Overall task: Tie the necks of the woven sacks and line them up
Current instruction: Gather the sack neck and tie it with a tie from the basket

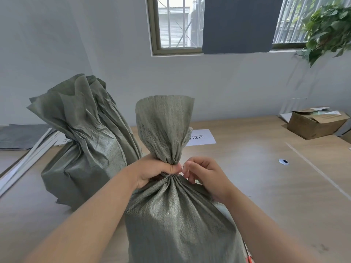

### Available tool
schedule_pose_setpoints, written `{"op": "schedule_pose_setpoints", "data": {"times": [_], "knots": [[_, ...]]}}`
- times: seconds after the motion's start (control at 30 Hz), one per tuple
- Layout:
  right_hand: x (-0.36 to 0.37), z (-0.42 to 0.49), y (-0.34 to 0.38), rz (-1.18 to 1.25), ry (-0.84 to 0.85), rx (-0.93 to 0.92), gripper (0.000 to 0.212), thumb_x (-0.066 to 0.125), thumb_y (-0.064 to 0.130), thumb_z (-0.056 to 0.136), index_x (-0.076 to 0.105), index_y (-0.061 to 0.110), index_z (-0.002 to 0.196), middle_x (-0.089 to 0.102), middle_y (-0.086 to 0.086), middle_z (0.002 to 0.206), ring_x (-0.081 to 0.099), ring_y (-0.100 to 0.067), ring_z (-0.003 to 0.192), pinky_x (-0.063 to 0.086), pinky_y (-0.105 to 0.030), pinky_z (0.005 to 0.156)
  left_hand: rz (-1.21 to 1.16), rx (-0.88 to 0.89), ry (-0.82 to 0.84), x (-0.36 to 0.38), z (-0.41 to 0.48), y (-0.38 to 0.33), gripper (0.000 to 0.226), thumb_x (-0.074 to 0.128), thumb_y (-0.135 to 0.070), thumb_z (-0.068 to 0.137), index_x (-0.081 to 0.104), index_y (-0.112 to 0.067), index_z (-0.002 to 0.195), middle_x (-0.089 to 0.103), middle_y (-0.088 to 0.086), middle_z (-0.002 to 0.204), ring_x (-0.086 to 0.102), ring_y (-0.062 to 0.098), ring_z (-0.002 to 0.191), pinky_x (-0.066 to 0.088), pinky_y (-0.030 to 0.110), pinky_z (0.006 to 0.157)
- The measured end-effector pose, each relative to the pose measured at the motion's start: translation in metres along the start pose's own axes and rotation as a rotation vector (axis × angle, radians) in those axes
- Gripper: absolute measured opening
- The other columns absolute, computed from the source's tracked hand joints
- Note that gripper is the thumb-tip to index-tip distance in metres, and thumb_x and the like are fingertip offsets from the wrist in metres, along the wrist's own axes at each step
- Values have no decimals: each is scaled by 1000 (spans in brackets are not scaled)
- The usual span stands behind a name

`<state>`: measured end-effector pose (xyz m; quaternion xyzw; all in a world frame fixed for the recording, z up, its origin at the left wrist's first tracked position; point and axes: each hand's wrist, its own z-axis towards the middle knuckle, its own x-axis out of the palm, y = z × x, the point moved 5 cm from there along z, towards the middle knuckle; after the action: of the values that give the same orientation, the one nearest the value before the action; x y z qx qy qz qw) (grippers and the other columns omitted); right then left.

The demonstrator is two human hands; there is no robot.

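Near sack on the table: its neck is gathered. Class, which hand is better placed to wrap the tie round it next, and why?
Probably the right hand: its fingertips pinch something thin at the neck of the near sack, while the left hand is clamped round the gathered neck, holding it closed.

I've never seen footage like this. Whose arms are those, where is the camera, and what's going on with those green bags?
No machine here: a person wears a camera on the head, so this single picture looks down along their own arms. The left hand grips the gathered neck of the near woven sack; the right hand pinches something thin beside that neck, probably a tie, too small to tell. A second sack stands behind on the left. Also on the wooden table: a printed paper sheet and a cardboard box.
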<state>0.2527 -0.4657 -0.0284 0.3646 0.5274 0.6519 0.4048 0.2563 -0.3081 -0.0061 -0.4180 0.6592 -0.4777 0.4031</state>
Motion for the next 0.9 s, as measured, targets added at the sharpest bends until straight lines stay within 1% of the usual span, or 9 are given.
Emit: {"op": "schedule_pose_setpoints", "data": {"times": [0.07,0.13,0.23,0.3,0.43,0.6,0.67,0.77,0.9], "knots": [[0,-1,-5,149,36,65,16,57,6,82,72,7,79,62,-13,72,52,-17,59,45,-25,61,-43,-34,17,1,-1,2,5,73,-3,82,73,-4,87,74,9,87,70,18,86,55,25,75],[1,-3,-10,175,48,98,18,59,2,80,75,10,82,66,-10,75,56,-16,63,48,-24,65,-69,-49,47,1,-2,4,6,71,-2,83,73,-4,79,74,10,85,70,21,84,56,27,75],[3,-6,-14,154,47,92,27,61,-6,89,77,16,83,70,-6,77,59,-14,67,50,-24,69,-114,-83,67,1,-1,10,4,71,-3,82,74,-1,83,74,14,88,71,24,85,57,31,82],[2,-7,-16,168,29,88,27,59,-8,92,76,12,86,71,-6,77,60,-14,67,51,-25,69,-141,-110,84,1,-1,12,11,74,-6,80,75,1,89,75,16,92,71,26,87,56,36,89],[0,-6,-19,213,1,85,18,61,-6,91,75,5,92,70,-9,78,60,-14,67,53,-24,69,-141,-109,126,3,-1,13,19,70,-7,83,74,6,96,74,18,94,70,25,88,56,36,90],[0,-7,-22,268,-44,84,13,67,2,83,78,9,85,70,-4,72,60,-11,63,52,-20,64,-134,-77,99,5,0,13,18,72,-11,73,73,0,87,71,17,90,66,26,87,52,40,94],[0,-6,-24,291,-50,75,14,68,5,79,80,13,81,73,-4,76,62,-11,65,54,-21,66,-109,-69,102,6,-1,12,15,70,-11,73,72,-2,84,70,15,87,66,23,84,53,37,90],[-2,-5,-28,289,-72,52,17,66,1,84,79,10,84,74,-9,80,63,-16,70,55,-23,71,-74,-61,89,7,-1,11,10,69,-11,71,71,-5,78,70,10,80,66,18,77,53,28,76],[-3,-3,-30,268,-94,10,13,69,5,79,79,6,88,73,-14,82,64,-19,73,56,-24,72,-50,-62,61,9,1,11,15,70,-13,64,69,-5,76,66,14,81,63,22,77,50,34,81]]}}
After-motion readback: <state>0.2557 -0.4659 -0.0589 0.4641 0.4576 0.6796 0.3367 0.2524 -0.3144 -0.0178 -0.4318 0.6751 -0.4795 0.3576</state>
